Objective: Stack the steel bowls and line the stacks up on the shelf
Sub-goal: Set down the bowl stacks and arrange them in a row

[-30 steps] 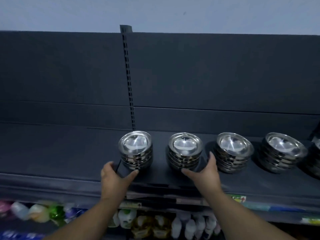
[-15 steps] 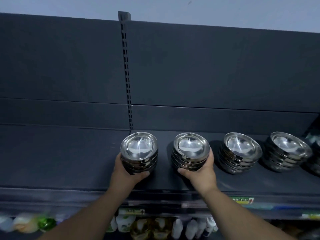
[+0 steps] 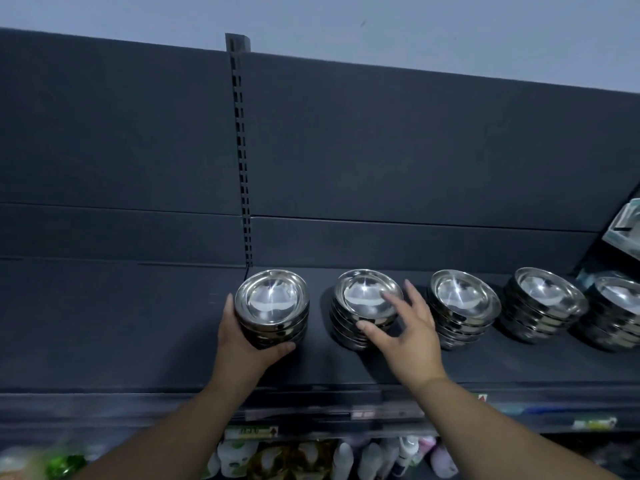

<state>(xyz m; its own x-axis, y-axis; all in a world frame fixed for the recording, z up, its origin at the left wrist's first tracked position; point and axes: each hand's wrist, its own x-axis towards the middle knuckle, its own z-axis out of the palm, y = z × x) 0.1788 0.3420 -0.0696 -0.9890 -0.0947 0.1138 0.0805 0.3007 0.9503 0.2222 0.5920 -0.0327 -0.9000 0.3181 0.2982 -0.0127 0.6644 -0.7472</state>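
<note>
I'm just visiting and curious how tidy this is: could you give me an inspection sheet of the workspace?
Surface: dark shelf.
Job's things: five bowl stacks in a row: left stack, second stack, three other stacks rightward.
Clutter: nothing seen.
Hands: left hand has a grip on the left stack; right hand open, thumb touching second stack.
Cables: nothing seen.
Surroundings: back panel, bottles on the shelf below.

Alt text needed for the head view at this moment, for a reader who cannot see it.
A person's left hand grips the leftmost stack of steel bowls on a dark shelf, while the open right hand reaches over the second stack. To the right, three more stacks stand in the same row.
</note>
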